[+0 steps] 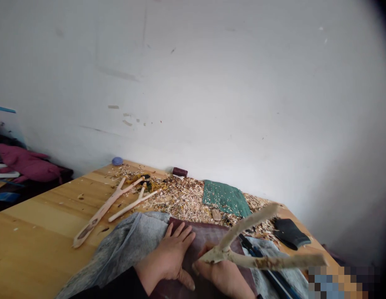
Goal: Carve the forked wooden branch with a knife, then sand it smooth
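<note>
My left hand (172, 253) lies flat with its fingers spread on a dark maroon sheet (208, 230). To its right, my right hand (222, 272) is wrapped round the narrow end of a forked wooden branch (242, 227). The fork's two prongs point away to the right, one up and one nearly level. Under the maroon sheet lies a grey cloth (133, 234) that drapes over the table's front.
Wood shavings (186, 199) cover the back of the wooden table (33, 232). Two peeled forked sticks (101, 214) lie at left, a green cloth (225, 197) at the back, a black item (291, 233) at right. Dark tools (275, 278) rest beside my right hand.
</note>
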